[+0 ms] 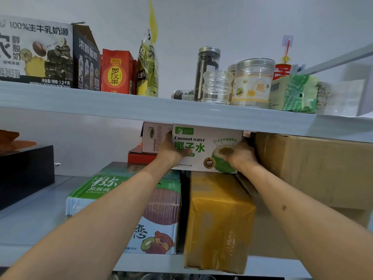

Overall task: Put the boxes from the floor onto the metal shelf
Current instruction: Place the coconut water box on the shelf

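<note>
At frame centre, your left hand [171, 148] and right hand [241, 153] grip the coconut box [207, 147] atop the yellow box [219, 219].

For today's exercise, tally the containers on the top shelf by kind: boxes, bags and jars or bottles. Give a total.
Boxes: 2, milk box, red box
Bags: 2, yellow bag, green bag
Jars or bottles: at least 4, dark jar, ribbed jar, labelled jar, lying bottle
Total: 8

both arms outstretched, left hand [171, 149] and right hand [241, 154] gripping
</note>
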